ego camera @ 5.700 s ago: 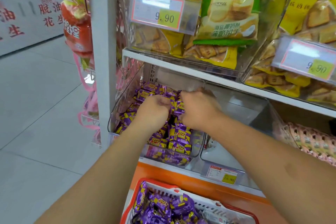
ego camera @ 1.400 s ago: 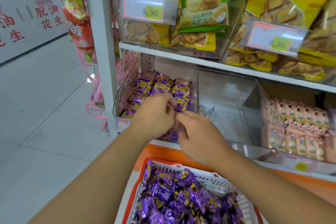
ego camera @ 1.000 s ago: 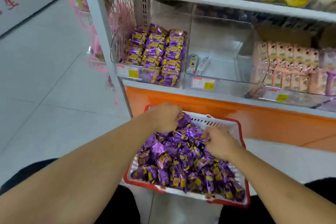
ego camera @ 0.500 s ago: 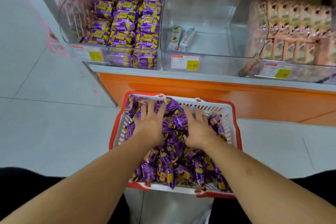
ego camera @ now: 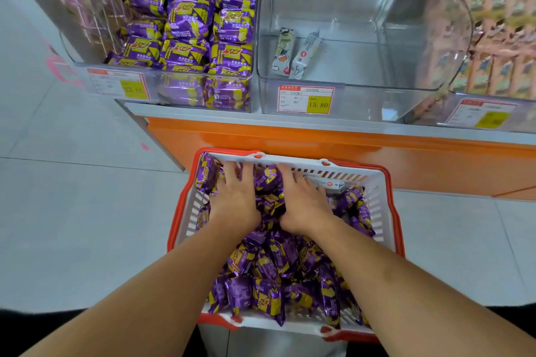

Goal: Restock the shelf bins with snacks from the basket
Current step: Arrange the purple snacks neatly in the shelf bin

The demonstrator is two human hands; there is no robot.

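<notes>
The left bin (ego camera: 185,38) was largely stocked; the basket (ego camera: 385,211) held many purple snacks (ego camera: 278,269). Left hand (ego camera: 235,197) and right hand (ego camera: 304,200) lay flat on them, gripping nothing.

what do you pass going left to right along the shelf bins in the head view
clear bin stacked with purple and yellow snack packets → nearly empty clear bin holding two slim white packets behind a 15.80 price tag → clear bin of pale pink packets
</notes>
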